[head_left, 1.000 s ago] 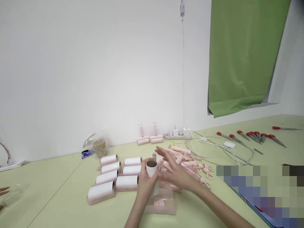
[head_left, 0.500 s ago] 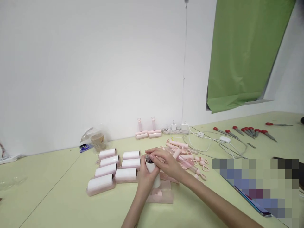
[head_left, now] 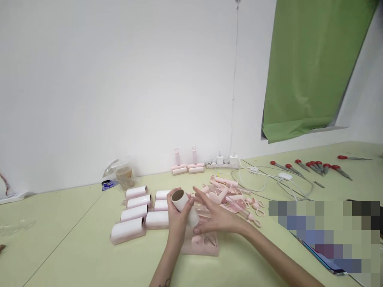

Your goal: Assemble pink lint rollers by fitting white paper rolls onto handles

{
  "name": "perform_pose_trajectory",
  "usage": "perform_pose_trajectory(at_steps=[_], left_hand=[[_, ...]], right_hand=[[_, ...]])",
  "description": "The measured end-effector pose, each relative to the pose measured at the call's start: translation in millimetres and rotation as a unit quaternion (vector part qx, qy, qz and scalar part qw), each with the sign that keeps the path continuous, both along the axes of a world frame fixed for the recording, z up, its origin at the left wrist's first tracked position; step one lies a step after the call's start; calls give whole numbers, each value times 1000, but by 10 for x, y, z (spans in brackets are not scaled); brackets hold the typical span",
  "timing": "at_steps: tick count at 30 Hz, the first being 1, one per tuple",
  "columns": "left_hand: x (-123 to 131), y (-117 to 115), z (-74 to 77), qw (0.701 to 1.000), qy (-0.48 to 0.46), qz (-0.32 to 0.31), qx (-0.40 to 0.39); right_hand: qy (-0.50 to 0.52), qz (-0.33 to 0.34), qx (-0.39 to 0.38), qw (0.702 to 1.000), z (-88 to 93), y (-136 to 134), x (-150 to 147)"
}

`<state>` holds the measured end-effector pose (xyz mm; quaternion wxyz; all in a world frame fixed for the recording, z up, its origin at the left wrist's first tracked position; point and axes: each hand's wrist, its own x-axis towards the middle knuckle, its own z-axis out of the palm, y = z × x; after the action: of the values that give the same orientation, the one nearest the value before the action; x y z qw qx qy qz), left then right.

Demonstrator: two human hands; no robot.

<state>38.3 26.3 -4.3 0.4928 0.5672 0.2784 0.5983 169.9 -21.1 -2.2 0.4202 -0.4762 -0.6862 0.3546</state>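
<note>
The roll (head_left: 183, 204), upright before, tilts above the pink base (head_left: 206, 249); left hand (head_left: 176, 224) grips it, right hand (head_left: 215, 217), spread, touches it.

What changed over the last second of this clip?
The left hand tipped the white roll from upright to slanting; the stem that stuck out of its core no longer shows. The right hand came off the roll's top and spread open beside it. The rows of rolls and pink handles stayed put.
</note>
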Motion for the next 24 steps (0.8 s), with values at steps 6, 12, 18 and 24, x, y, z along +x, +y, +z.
perform_pose_trajectory(at_steps=[6, 12, 18, 24], left_hand=[[-223, -51, 265, 987, -137, 19, 86], [-377, -183, 170, 899, 358, -157, 198], [-312, -337, -49, 765, 560, -183, 262], [-906, -173, -508, 737, 602, -131, 277]], right_hand=[[70, -29, 1, 997, -110, 56, -41], [284, -234, 140, 919, 202, -79, 255], [215, -222, 121, 943, 200, -175, 223], [-18, -214, 117, 970, 147, -168, 252]])
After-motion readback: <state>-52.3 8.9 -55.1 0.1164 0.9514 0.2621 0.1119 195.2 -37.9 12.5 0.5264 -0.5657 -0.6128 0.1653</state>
